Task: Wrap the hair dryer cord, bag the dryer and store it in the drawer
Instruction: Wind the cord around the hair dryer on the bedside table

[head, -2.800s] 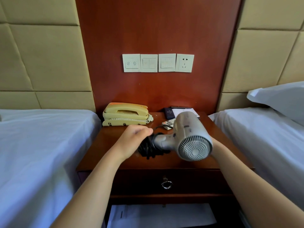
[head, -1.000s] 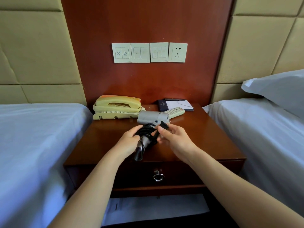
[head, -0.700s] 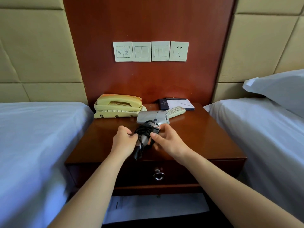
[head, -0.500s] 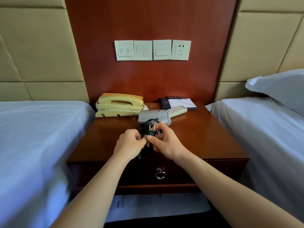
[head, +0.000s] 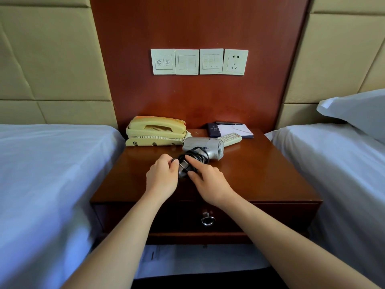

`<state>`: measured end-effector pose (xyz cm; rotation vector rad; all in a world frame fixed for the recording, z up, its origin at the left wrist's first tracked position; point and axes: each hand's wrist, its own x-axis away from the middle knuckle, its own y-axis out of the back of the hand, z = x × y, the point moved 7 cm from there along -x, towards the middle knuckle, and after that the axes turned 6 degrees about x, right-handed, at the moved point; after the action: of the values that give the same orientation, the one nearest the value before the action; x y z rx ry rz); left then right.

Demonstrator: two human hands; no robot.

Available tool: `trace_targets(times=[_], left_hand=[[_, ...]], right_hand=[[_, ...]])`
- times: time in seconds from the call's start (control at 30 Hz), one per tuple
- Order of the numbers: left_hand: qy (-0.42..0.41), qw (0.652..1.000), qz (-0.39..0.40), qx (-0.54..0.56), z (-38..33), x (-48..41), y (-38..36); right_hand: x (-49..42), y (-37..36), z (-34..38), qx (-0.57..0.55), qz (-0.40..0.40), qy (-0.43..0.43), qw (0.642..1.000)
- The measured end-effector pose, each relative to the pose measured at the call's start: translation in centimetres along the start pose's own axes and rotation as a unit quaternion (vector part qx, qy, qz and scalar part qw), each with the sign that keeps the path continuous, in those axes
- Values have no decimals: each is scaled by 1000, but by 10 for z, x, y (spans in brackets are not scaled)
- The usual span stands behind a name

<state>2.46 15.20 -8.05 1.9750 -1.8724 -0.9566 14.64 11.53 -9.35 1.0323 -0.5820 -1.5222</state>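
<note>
A silver hair dryer [head: 205, 147] lies on the wooden nightstand [head: 260, 174], its handle pointing toward me. Its black cord [head: 194, 158] is coiled around the handle. My left hand [head: 162, 177] grips the wrapped handle from the left. My right hand [head: 206, 180] pinches the cord's plug end against the coil from the right. The lower handle is hidden between my hands. The closed drawer [head: 270, 217] with a metal ring pull [head: 208, 220] is in the nightstand's front, below my wrists.
A yellow telephone [head: 156, 130] sits at the back left of the nightstand, a remote control [head: 230, 138], a dark booklet and a notepad [head: 237, 130] at the back right. Beds flank both sides. White paper lies on the shelf under the drawer.
The dryer went from held up in my right hand to lying on the nightstand. Both hands closed in on the cord-wrapped handle and now press the plug end against the coil.
</note>
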Motion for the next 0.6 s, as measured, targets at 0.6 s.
trace_targets(times=[0.6], left_hand=[[-132,986,15,-101,-17,4,8]], right_hand=[[-4,13,13,44,-18,22,999]])
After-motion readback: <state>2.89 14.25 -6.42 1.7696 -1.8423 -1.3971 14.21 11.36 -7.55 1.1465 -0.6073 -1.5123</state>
